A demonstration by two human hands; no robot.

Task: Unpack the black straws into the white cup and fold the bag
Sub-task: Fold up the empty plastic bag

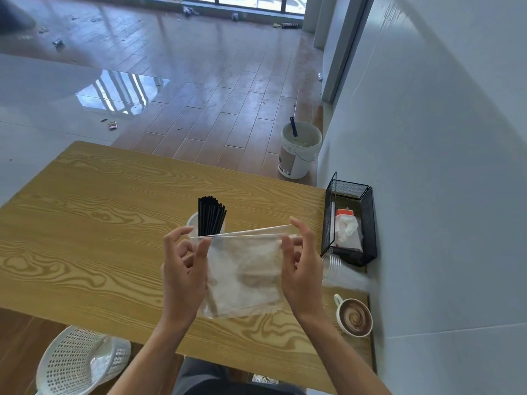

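Observation:
A bundle of black straws [210, 215] stands upright in the white cup [192, 222] near the middle of the wooden table [85, 212]. In front of the cup I hold a clear plastic bag [245, 273] above the table. My left hand [185, 269] pinches the bag's top left corner, and my right hand [299, 266] pinches its top right corner. The bag's mouth is stretched taut between both hands and the rest hangs down, empty and see-through.
A black mesh basket [366, 223] with tissues sits at the table's right edge by the wall. A stack of clear cups [342, 273] lies beside it, and a coffee mug [355, 316] stands nearer me. A white perforated basket [74, 363] and a white bucket [299, 151] are on the floor.

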